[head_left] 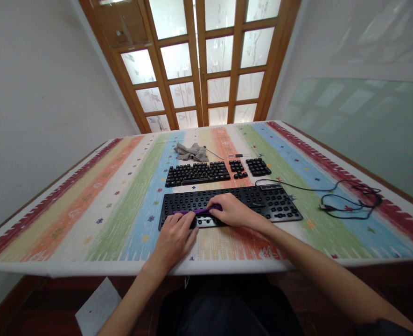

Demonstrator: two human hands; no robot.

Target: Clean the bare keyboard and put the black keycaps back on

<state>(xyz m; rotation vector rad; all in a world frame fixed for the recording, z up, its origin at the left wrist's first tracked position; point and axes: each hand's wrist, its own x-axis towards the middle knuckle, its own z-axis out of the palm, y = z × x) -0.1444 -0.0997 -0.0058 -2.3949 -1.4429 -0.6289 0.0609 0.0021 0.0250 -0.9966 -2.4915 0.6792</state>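
Note:
A black keyboard base [241,192] without its keycaps lies before me, its bare switch posts showing. My right hand [229,210] rests over its middle, fingers closed around a slim purple tool [202,211]; the tool's exact kind is unclear. The tool lies nearly level, pointing left along the lower rows. My left hand [178,233] lies on the lower left of the base, thumb apart from the fingers. Its fingertips are at the tool's left end; whether they press on it is hard to see. Behind the base, the removed black keycaps [199,173] are laid out in keyboard order.
Smaller keycap groups [237,169] and the number-pad keycaps [258,166] sit at the right. A crumpled grey cloth [191,152] lies behind, beside a thin cord with a small black piece [239,155]. The keyboard's coiled USB cable [360,200] spreads rightward on the striped tablecloth [122,200].

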